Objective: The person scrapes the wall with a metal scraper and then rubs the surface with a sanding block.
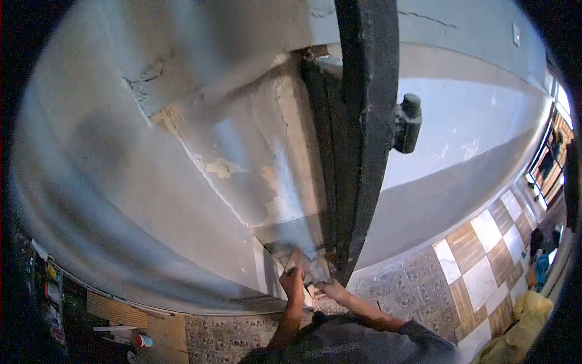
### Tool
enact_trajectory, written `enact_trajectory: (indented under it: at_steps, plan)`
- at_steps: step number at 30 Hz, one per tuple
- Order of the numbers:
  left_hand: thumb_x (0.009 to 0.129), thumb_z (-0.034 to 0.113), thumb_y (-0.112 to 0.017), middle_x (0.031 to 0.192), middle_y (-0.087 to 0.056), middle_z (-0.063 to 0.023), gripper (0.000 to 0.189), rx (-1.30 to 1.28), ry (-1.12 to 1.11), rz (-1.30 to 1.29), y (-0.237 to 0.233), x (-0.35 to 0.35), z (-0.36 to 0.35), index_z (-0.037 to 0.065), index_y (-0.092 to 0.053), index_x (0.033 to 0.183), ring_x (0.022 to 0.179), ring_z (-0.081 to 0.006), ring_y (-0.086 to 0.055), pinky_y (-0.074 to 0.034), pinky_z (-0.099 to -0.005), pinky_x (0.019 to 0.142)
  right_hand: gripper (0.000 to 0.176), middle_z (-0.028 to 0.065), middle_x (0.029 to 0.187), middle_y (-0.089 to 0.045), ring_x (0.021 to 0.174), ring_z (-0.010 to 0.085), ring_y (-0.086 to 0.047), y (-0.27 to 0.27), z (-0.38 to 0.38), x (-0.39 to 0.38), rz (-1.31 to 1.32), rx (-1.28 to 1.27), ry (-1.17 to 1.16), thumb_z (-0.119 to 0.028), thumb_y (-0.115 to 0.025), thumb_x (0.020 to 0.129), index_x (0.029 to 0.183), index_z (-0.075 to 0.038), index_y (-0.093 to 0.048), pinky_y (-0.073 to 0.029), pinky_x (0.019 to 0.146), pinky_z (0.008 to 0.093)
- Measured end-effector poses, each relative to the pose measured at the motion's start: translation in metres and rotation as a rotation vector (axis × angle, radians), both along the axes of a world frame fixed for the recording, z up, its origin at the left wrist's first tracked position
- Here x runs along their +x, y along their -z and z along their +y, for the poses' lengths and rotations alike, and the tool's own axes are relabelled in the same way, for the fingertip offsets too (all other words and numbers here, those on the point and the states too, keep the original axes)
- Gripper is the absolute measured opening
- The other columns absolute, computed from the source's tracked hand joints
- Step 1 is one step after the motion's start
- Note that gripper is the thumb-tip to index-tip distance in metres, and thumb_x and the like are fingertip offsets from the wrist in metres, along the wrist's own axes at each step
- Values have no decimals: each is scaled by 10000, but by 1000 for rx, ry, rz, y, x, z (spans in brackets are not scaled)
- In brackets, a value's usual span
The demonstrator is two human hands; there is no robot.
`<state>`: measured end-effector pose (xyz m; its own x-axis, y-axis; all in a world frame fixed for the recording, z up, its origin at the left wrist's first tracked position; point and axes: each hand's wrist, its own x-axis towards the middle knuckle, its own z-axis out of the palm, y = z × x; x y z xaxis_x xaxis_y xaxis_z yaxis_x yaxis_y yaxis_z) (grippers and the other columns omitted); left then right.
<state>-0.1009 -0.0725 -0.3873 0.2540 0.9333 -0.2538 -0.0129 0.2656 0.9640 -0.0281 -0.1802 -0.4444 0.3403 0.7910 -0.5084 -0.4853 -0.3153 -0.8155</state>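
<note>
Low in the middle, my left hand (293, 281) is closed around something flat and brownish that I cannot make out, close to the foot of the wall recess. My right hand (330, 289) is just beside it, fingers closed on a pale, flat piece (319, 269) whose kind is too blurred to tell. Both hands are near the bottom of the worn doorway reveal (254, 158), where plaster has flaked and paint is patchy. To the right of it rises a dark metal door frame (370, 121) with a hinge barrel (410, 123).
A grey-and-white wall (461, 127) curves off to the right above a checkered tile floor (479, 261). Yellow cloth or plastic (521, 327) lies at lower right. At lower left are a wooden board (118, 309) and a small red-and-white container (144, 341).
</note>
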Motion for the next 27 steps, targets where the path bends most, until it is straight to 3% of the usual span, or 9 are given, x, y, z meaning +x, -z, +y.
enact_trajectory:
  at_steps: [7, 11, 12, 14, 16, 18, 20, 23, 27]
  plan:
    - [847, 177, -607, 919, -622, -157, 365, 392, 14, -44, -18, -3, -24, -87, -562, 1095, 799, -223, -583, -456, -353, 730, 497, 148, 1063, -576, 857, 203, -628, -43, -23, -8, -645, 267, -201, -183, -674, 814, 1229, -22, -453, -545, 691, 329]
    - [813, 108, -609, 954, -648, -95, 280, 462, 108, -124, -32, -15, -28, -43, -610, 1049, 865, -165, -598, -471, -312, 777, 799, 153, 1200, -462, 976, 226, -585, -30, -17, -26, -573, 279, -87, -49, -714, 747, 1371, -94, -217, -543, 767, 331]
    - [820, 114, -607, 954, -650, -106, 278, 430, 167, 58, -69, -24, -43, -36, -606, 1054, 876, -179, -603, -476, -322, 785, 841, 215, 1242, -472, 1037, 299, -576, -30, -14, -28, -555, 344, -62, -229, -744, 725, 1361, -56, -222, -531, 731, 410]
    - [828, 162, -611, 953, -651, -116, 288, 487, 299, 156, -97, -30, -53, -31, -609, 1041, 876, -183, -607, -475, -333, 788, 855, 223, 1279, -425, 1092, 325, -532, -61, -17, -35, -675, 524, -6, -189, -731, 716, 1367, -32, -200, -519, 771, 397]
    - [832, 206, -612, 976, -643, -152, 317, 653, 319, 180, -115, -34, -57, -33, -606, 1041, 899, -236, -617, -476, -359, 801, 841, 226, 1275, -406, 1153, 352, -465, -93, -14, -34, -608, 603, -37, -157, -716, 706, 1353, -2, -201, -466, 855, 403]
    - [826, 156, -611, 1069, -605, -183, 294, 1098, 284, 384, -147, -40, -63, 30, -616, 1091, 934, -318, -615, -504, -373, 779, 798, 244, 1221, -427, 1132, 376, -454, -113, -7, -31, -1046, 734, -20, -177, -699, 713, 1329, 13, -227, -407, 907, 427]
    - [809, 198, -640, 1109, -587, -180, 339, 1010, 289, 376, -162, -46, -61, 34, -608, 1104, 1001, -340, -581, -465, -414, 862, 727, 257, 1182, -435, 1124, 391, -431, -139, 10, -25, -899, 787, -46, -196, -664, 724, 1297, 15, -271, -363, 927, 435]
    - [789, 260, -665, 1144, -578, -168, 392, 1105, 304, 387, -190, -59, -59, 48, -608, 1113, 1057, -330, -553, -368, -476, 966, 586, 241, 1108, -491, 1045, 359, -491, -178, 21, -25, -1065, 861, 111, -196, -632, 733, 1220, 15, -383, -396, 877, 412]
    - [789, 265, -611, 1213, -548, -163, 388, 1402, 220, 274, -217, -47, -44, 40, -615, 1106, 1108, -316, -533, -229, -535, 1034, 397, 202, 970, -571, 920, 317, -568, -195, 47, -19, -894, 822, 187, -163, -638, 744, 1077, 11, -511, -441, 791, 383]
